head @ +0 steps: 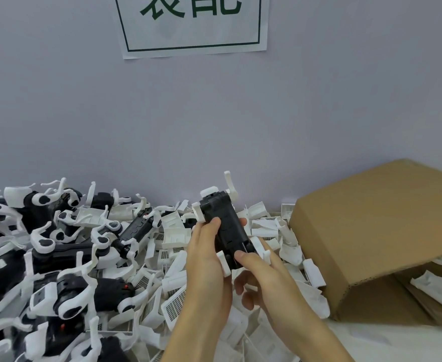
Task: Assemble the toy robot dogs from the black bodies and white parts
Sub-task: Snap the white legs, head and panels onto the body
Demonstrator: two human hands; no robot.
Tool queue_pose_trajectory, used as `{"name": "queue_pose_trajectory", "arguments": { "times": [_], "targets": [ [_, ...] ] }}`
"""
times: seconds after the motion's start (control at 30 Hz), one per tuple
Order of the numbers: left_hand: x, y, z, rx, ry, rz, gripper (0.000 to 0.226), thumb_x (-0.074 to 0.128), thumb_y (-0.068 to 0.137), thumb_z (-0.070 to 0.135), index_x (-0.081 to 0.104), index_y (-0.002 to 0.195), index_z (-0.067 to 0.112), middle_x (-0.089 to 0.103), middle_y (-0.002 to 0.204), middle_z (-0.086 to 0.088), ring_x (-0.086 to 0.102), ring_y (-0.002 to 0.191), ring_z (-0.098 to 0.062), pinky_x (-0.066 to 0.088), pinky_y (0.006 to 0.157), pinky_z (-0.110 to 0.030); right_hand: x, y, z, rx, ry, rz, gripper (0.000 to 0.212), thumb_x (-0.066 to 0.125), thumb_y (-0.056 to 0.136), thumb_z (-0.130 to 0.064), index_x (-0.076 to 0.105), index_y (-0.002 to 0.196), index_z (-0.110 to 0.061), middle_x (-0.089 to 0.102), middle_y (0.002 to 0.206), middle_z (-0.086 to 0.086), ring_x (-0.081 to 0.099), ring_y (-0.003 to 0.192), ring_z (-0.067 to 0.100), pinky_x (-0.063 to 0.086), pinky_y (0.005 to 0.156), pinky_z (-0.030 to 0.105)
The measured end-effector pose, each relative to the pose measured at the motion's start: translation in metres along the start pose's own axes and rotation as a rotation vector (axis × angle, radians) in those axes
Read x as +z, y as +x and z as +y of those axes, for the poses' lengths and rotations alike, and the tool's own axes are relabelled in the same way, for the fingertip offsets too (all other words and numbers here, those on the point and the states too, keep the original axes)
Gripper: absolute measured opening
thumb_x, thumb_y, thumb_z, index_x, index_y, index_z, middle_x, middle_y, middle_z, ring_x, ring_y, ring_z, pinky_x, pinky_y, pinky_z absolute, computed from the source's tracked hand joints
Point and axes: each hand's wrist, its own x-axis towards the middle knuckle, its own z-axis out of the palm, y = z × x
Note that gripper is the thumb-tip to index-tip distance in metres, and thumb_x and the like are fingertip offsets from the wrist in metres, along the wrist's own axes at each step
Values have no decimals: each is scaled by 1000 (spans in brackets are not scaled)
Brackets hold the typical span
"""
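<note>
Two bare forearms rise from the bottom edge and meet over the heap. The left hand (206, 259) stands upright with its fingers curled round the left side of a black body (226, 228), thumb lying across its upper face. The right hand (260, 278) comes in from the lower right; its thumb presses the near end of the body while its fingers curl underneath, so both grips are closed on the same piece. The body is held above the pile, tilted away, with white legs (230, 184) sticking out at its far end and white parts by its near corners.

Below and around the hands, loose white parts (178, 301) cover the surface. To the left lies a heap of assembled dogs (65, 291), black with white legs. At right a cardboard box (371, 220) lies on its side, its opening showing more white pieces inside. Behind, a pale wall carries a paper sign (193, 24) with green characters.
</note>
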Motion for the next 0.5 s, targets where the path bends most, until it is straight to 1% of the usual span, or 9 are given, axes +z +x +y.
{"name": "queue_pose_trajectory", "arguments": {
  "times": [0.07,0.1,0.2,0.3,0.33,0.43,0.5],
  "targets": [
    [1,1,-1,14,-22,13,40,53,96,37,69,120,9,71,119,-21,62,92,-35,47,67,-39,0,1,2,0,23,-14,23,63,77,-37,72,95,-47,67,72,-11,58,58,9,41,48,24],
    [0,1,-1,20,-30,10,40,53,96,37,68,120,9,71,119,-21,63,92,-35,46,67,-39,0,1,2,-1,27,-15,23,62,77,-36,72,95,-47,67,73,-10,59,58,10,42,48,25],
    [-1,1,-1,17,-19,-14,43,52,96,40,67,122,10,70,119,-23,60,88,-34,41,54,-32,-1,2,5,-10,-2,-2,25,61,75,-38,70,96,-50,68,73,-9,62,60,11,44,49,24],
    [-2,1,-1,14,-9,-28,43,52,95,41,67,122,11,71,116,-21,59,88,-33,42,51,-30,-1,1,5,-14,-24,-6,26,60,76,-38,69,97,-51,69,75,-8,63,62,11,45,51,24],
    [-2,1,-1,15,-7,-30,43,52,95,41,67,122,11,72,113,-18,59,88,-33,43,53,-31,-1,1,5,-15,-28,-11,25,60,76,-38,69,96,-50,70,75,-9,63,63,10,45,52,24],
    [-2,1,-1,44,-28,-25,37,53,97,35,68,119,11,76,111,-11,62,92,-34,48,69,-40,-2,0,4,-26,-40,-32,27,57,77,-35,69,97,-49,70,79,-11,64,65,10,45,54,25],
    [-1,0,-1,52,-22,-16,32,52,97,33,68,116,12,77,108,-10,64,90,-33,47,72,-42,-2,0,4,-23,-48,-29,26,56,77,-35,70,95,-49,69,77,-12,64,65,11,45,53,25]
  ]
}}
